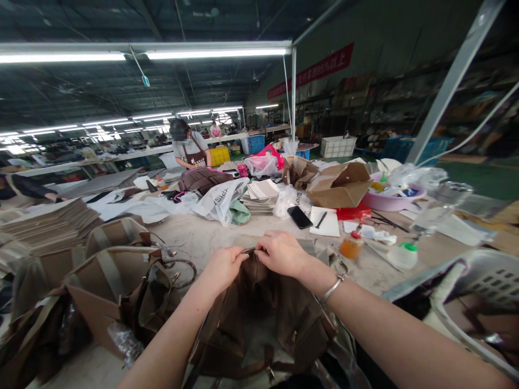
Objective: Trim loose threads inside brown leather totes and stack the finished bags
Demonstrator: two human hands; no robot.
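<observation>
A brown handbag [279, 319] stands open in front of me, its dark inside facing up. At its far rim my left hand [223, 267] pinches the edge between thumb and fingers. Close beside it, my right hand [279, 253] grips the same edge with curled fingers, and a silver bangle [332, 288] circles that wrist. A small zip pull shows on the bag's inner right wall. More unfinished brown bags [109, 270] with pale straps are at my left.
Stacked flat brown panels [60, 224] lie far left. Beyond my hands are a phone [300, 217], a pen on a notepad [330, 227], a jar of orange liquid [351, 247] and a green-capped bottle [404, 255]. A plastic basket [478, 292] stands right. A person [190, 148] works across the table.
</observation>
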